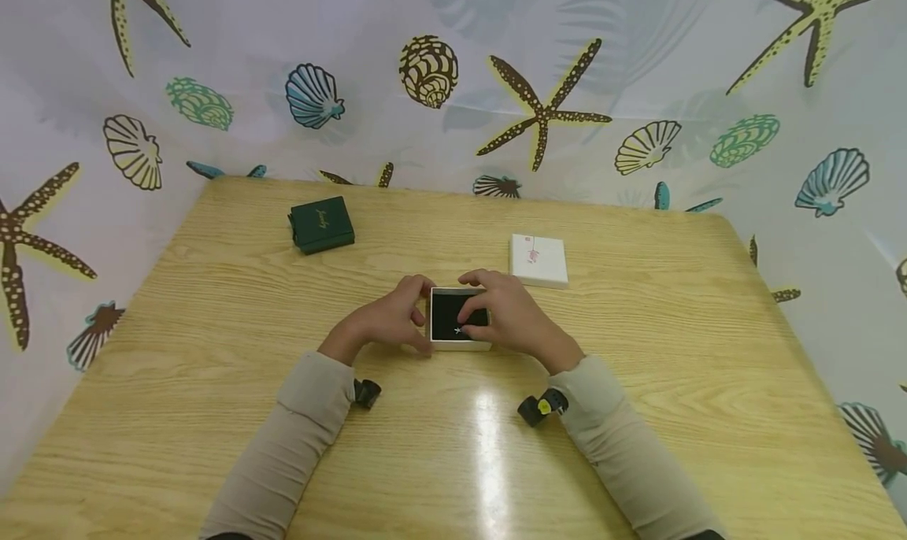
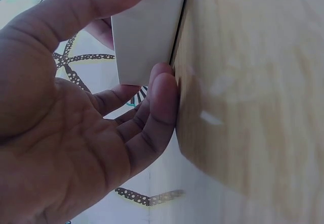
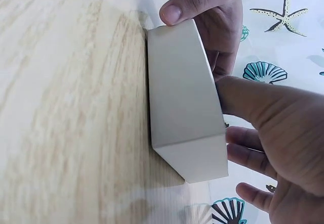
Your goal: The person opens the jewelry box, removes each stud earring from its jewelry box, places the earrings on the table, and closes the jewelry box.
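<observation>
A white open box (image 1: 460,346) with a black insert (image 1: 444,308) stands on the table. A small silver star-shaped piece (image 1: 457,331) lies on the insert. My left hand (image 1: 388,316) grips the box's left end, its thumb at the near corner and fingers toward the far side. My right hand (image 1: 512,317) reaches over the right end with thumb and index finger inside, tips close together beside the silver piece; whether they pinch it I cannot tell. In the right wrist view the box wall (image 3: 185,87) hides those tips, and the other fingers (image 3: 248,153) spread outside.
A white square lid (image 1: 538,260) with a pink print lies behind the right hand. At the back left sits a dark green box (image 1: 322,225) with gold lettering. Behind the wooden table (image 1: 453,445) hangs a cloth (image 1: 453,146) printed with shells and starfish.
</observation>
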Action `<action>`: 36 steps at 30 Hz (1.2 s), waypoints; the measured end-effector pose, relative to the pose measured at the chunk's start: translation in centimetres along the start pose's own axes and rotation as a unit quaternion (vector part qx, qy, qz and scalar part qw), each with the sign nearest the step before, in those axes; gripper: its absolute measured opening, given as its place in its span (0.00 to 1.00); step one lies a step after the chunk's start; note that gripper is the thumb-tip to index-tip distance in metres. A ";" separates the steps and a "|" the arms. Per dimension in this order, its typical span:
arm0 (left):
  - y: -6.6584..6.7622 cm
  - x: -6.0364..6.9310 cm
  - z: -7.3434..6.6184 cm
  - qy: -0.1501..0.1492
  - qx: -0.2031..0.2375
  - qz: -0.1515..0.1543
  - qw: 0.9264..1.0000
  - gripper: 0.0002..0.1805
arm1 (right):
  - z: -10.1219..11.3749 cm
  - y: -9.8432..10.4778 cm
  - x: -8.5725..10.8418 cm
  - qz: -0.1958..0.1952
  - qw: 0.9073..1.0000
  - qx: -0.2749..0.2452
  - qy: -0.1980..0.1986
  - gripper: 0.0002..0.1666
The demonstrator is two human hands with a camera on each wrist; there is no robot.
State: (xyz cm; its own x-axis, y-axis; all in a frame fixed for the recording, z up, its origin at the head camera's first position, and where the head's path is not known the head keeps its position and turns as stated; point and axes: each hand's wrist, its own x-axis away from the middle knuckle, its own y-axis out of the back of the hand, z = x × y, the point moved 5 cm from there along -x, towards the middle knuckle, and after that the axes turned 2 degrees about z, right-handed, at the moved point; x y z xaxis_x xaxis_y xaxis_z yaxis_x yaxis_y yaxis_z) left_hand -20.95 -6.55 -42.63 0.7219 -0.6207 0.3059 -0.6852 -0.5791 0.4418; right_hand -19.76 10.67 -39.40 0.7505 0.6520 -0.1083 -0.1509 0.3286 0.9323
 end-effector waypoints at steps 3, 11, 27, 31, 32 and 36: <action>0.1 0.0 0.0 0.002 -0.002 -0.001 1.000 0.46 | 0.0 -0.1 0.0 0.008 1.000 -0.006 -0.005 0.06; 0.1 0.1 0.1 0.004 -0.013 -0.003 1.000 0.48 | 0.1 -0.4 -0.5 0.045 0.999 -0.009 -0.012 0.07; 0.0 -0.2 0.2 -0.001 -0.023 0.004 1.000 0.47 | -0.4 -0.4 -0.9 0.077 0.996 -0.024 0.023 0.07; 0.1 -0.1 0.1 0.003 -0.027 0.002 1.000 0.48 | -0.3 -0.4 -1.1 0.086 0.996 -0.021 0.012 0.07; 0.1 -0.1 0.1 0.004 -0.028 0.003 1.000 0.48 | -0.3 -0.4 -1.1 0.089 0.996 -0.019 0.008 0.06; 0.2 -0.1 0.2 0.005 -0.032 0.004 0.999 0.48 | -0.3 -0.5 -1.3 0.095 0.995 -0.012 -0.006 0.06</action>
State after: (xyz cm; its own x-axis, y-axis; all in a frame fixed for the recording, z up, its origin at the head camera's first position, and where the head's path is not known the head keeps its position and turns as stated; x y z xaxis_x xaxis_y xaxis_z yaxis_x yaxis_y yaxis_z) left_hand -21.16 -6.73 -42.75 0.7177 -0.6194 0.3182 -0.6835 -0.5390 0.4923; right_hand -20.85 9.88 -39.81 0.7140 0.6964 0.0729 -0.3061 0.2168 0.9270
